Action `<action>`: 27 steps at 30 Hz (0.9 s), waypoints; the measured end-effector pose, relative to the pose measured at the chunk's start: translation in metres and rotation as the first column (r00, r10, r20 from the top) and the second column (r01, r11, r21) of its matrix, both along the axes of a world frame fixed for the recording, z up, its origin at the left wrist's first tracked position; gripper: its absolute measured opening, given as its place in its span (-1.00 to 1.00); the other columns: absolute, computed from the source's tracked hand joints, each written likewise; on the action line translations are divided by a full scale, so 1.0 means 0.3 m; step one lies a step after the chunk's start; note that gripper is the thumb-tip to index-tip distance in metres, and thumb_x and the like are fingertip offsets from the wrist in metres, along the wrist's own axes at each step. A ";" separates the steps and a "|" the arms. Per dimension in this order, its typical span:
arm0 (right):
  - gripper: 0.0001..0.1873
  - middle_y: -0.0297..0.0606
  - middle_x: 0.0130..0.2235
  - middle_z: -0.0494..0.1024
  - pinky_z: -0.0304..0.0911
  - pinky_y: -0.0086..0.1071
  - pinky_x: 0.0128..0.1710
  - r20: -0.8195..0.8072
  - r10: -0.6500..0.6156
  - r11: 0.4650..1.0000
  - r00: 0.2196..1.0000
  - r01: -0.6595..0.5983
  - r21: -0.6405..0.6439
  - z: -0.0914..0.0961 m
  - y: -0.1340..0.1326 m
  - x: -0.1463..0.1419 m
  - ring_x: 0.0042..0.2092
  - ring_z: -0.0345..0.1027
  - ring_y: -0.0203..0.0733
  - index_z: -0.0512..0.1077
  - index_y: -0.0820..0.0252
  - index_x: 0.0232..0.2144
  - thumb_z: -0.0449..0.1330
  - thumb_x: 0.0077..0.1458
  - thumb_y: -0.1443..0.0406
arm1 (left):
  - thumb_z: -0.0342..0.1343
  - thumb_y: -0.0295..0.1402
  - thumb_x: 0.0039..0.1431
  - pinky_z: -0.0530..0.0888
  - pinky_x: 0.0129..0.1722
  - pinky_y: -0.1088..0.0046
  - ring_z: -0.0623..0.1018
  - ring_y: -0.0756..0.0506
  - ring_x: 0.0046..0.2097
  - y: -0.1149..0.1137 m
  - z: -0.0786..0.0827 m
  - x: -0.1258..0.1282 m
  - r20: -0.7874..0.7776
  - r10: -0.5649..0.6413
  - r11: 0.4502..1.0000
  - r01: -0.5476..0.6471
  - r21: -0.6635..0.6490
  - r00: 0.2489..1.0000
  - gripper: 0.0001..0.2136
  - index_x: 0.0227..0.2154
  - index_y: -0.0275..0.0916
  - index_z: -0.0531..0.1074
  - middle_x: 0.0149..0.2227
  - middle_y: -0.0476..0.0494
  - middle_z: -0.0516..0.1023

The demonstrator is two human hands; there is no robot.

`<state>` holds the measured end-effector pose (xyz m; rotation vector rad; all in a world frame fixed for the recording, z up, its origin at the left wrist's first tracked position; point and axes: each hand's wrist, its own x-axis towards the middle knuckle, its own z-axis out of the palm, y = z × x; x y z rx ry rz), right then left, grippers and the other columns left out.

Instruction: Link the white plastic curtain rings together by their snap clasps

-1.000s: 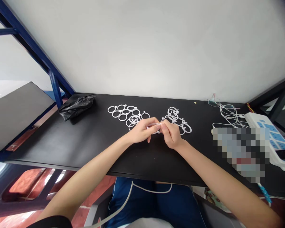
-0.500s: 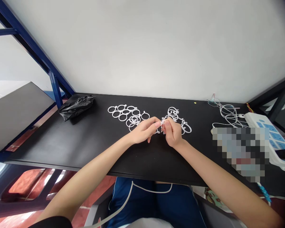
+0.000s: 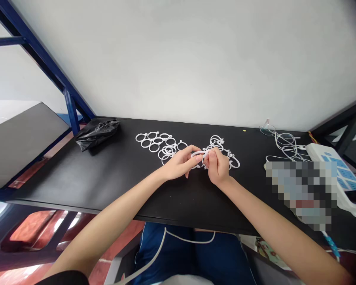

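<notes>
Worktop (image 3: 77,178), black and wide, carries a left group of white rings (image 3: 157,142) and a right group of rings (image 3: 227,154), and between these two groups the left hand (image 3: 180,164) and the right hand (image 3: 218,168) both pinch one single ring (image 3: 197,153) with closed fingers, just above the worktop surface.

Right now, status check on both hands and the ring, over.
Left hand and right hand both pinch one white ring. Left ring pile beside left hand, right ring pile behind right hand. Black bag far left.

left hand (image 3: 180,164), right hand (image 3: 218,168): pinch grips together
</notes>
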<state>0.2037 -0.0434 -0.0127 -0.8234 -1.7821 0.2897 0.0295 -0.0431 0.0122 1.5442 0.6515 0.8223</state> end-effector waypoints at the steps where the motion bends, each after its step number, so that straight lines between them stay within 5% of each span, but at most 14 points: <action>1: -0.64 -0.44 -0.60 0.26 0.10 -0.45 -0.56 0.002 -0.001 1.000 1.000 0.001 0.000 0.001 0.000 0.001 -0.60 0.15 -0.37 0.16 0.12 -0.50 -0.13 0.39 0.29 | 0.01 0.03 0.26 0.41 -0.63 0.60 0.18 0.11 -0.60 0.000 0.000 0.000 0.001 0.005 1.000 -0.005 -0.002 1.000 -0.57 -0.09 -0.27 0.29 -0.61 0.20 0.13; 27: -0.76 -0.50 -0.63 0.28 0.13 -0.46 -0.58 -0.007 0.060 0.994 0.998 -0.061 -0.095 -0.007 -0.001 0.002 -0.63 0.17 -0.38 0.30 0.12 -0.36 -0.04 0.37 0.25 | -0.07 -0.05 0.34 0.50 -0.53 0.52 0.23 0.09 -0.60 0.014 0.000 -0.009 0.054 0.011 1.000 -0.012 0.022 0.998 -0.66 -0.18 -0.28 0.31 -0.64 0.19 0.11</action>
